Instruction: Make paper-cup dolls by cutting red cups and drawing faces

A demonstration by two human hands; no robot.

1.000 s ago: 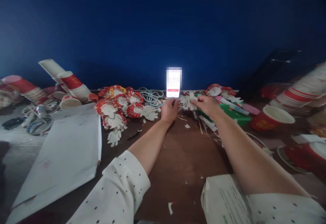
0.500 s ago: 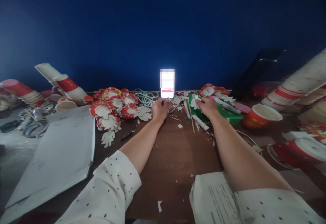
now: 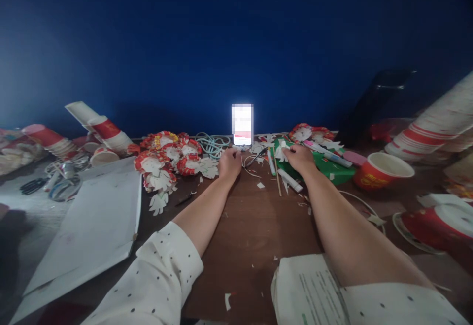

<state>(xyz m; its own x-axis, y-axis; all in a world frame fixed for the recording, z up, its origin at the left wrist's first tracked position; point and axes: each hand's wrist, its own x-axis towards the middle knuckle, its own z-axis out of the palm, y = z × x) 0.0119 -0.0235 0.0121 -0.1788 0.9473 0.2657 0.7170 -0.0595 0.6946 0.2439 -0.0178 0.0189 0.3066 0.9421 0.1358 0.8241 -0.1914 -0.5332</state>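
Note:
My right hand [image 3: 300, 159] pinches a small white paper cutout [image 3: 282, 151] between thumb and fingers, above a green sheet [image 3: 334, 167] at the back of the table. My left hand [image 3: 229, 165] is just in front of a lit phone [image 3: 242, 138] propped against the blue wall. Its fingers are curled together, and what they hold, if anything, cannot be made out. Beside that hand, on the left, lie white paper figures [image 3: 207, 167] and several red-and-white paper-cup crafts [image 3: 151, 162]. Markers [image 3: 290, 180] and a thin wooden stick [image 3: 279, 184] lie below my right hand.
A white board [image 3: 92, 216] covers the table's left side, with leaning paper cups [image 3: 111, 130] behind it. On the right are a red paper cup [image 3: 384, 171], a long cup stack [image 3: 424, 128] and a printed white bag [image 3: 308, 288]. Paper scraps [image 3: 260, 185] dot the brown table [image 3: 247, 231].
My left hand has drawn slightly down and away from the phone's lower edge. The red area on the phone screen looks larger. My right hand still grips the paper cutout, turned a little.

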